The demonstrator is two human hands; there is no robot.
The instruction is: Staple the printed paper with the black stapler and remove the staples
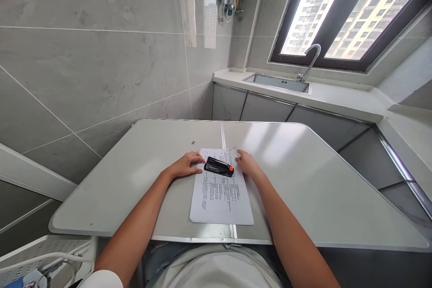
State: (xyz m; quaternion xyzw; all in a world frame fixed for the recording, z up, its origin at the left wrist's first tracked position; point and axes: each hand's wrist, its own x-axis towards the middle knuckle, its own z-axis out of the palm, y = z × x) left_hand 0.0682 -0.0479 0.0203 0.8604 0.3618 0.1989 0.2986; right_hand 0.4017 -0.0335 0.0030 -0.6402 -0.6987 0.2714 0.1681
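Observation:
Sheets of printed paper (221, 211) lie on the table in front of me, text turned sideways. A black stapler (218, 167) with an orange end rests across their upper part. My left hand (186, 165) is at the paper's left edge, thumb and fingers apart, with the fingertips close to the stapler's left end. At the upper right edge, my right hand (247, 162) has its fingertips on the paper, near a slightly lifted corner. Its grip is partly hidden. Two tiny dark pieces, perhaps staples (193, 142), lie above my left hand.
The white folding table (290, 189) has a metal seam down its middle. A grey tiled wall (101, 63) stands at the left. Beyond the table are a counter with a sink (276, 82), a faucet (312, 60) and a window. A white basket (43, 256) sits at lower left.

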